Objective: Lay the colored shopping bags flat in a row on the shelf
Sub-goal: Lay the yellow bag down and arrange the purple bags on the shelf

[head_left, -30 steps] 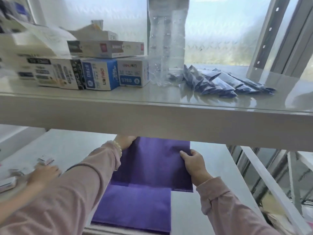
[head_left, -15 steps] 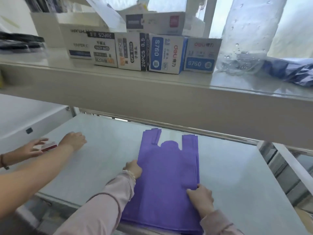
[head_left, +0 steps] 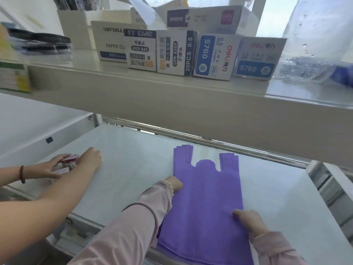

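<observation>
The purple bag (head_left: pixel 206 199) lies flat on the lower shelf (head_left: pixel 133 159), its near hem overhanging the front edge. The right hand (head_left: pixel 250 222) pinches its right edge; the left hand (head_left: pixel 174 185) pinches its left edge. Best slide both evenly toward the handles, then smooth outward. Left of the bag, another person's hands (head_left: pixel 84 161) handle small items.

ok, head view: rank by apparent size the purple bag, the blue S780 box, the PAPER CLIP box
1. purple bag, clearly largest, though nearest the camera.
2-3. blue S780 box and PAPER CLIP box look alike; the clip box is partly hidden, so no ranking.
</observation>
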